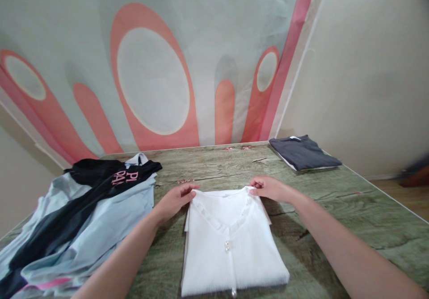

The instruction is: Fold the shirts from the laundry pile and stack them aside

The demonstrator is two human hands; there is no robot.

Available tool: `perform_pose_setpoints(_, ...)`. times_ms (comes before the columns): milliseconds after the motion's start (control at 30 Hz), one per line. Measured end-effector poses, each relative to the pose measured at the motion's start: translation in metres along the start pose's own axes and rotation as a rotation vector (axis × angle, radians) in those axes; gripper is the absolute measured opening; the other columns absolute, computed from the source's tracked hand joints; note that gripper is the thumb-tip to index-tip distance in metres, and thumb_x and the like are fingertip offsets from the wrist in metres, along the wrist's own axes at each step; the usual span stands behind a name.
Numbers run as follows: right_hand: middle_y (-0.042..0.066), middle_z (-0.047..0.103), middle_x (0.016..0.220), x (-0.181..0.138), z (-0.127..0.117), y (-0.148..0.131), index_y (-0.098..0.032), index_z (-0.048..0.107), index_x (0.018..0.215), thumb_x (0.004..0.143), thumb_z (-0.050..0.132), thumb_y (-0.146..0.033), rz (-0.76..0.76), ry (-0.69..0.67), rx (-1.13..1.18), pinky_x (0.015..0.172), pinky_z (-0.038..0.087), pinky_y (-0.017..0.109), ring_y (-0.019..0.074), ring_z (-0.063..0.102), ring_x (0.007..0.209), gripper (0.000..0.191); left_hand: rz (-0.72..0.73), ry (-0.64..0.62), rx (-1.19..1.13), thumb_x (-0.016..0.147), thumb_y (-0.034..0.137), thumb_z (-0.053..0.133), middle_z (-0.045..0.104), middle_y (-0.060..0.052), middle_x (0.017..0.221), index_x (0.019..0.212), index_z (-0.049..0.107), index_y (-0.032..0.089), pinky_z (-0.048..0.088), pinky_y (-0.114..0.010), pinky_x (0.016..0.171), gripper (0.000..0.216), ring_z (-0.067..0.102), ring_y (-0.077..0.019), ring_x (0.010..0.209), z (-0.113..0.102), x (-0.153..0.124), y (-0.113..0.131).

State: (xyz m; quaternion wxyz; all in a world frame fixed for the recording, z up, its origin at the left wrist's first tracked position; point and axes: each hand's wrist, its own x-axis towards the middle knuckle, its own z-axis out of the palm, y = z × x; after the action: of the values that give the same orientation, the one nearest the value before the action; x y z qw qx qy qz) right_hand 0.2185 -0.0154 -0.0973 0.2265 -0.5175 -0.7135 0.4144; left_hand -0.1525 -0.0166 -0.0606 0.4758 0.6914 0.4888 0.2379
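A white V-neck blouse (pixel 208 263) with pearl-like buttons down its front lies folded into a near rectangle on the table, its neckline toward the far side. My left hand (pixel 174 202) pinches the blouse's far left shoulder corner between thumb and fingers. At the far right shoulder, my right hand (pixel 269 188) grips the fabric the same way. Layers of folded cloth show a little past both sides of the blouse. The undersides of the folds are hidden.
On the left lies a loose heap of clothes, including a black garment (pixel 90 196) with pink letters and a light blue garment (pixel 117 209). A folded dark grey garment (pixel 304 152) rests at the far right of the wood-patterned table (pixel 335 196). A wall stands behind.
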Motion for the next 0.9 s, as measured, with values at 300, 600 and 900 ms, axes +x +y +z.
perform_pose_setpoints(300,0.005,0.065,0.090,-0.005,0.020,-0.041,-0.019,0.066,0.087,0.092,0.049,-0.033,-0.306,0.391,-0.316,0.081,0.041,0.030,0.0182,0.056,0.089,0.022,0.048,0.069,-0.039,0.072,0.036,0.070,0.066,-0.007,0.106,0.116,0.064,0.016,0.046,-0.030,0.079,0.049,0.060,-0.0222,0.093,0.008,0.004,0.001)
perform_pose_setpoints(600,0.002,0.069,0.086,0.003,0.061,-0.048,-0.022,0.068,0.091,0.098,0.045,-0.029,-0.432,0.314,-0.380,0.083,0.038,0.033,0.0173,0.055,0.086,0.025,0.079,-0.043,-0.048,0.075,0.043,0.069,0.065,-0.007,0.103,0.113,0.067,0.016,0.045,-0.026,0.073,0.046,0.060,-0.0187,0.084,0.010,-0.005,0.013)
perform_pose_setpoints(900,0.003,0.066,0.083,0.003,0.057,-0.044,-0.023,0.069,0.084,0.087,0.064,-0.034,-0.401,0.367,-0.463,0.081,0.034,0.035,0.0193,0.054,0.088,0.013,0.172,0.235,0.253,0.082,0.038,0.058,0.071,-0.005,0.098,0.098,0.071,0.020,0.045,-0.032,0.082,0.027,0.062,-0.0235,0.093,0.016,0.010,0.003)
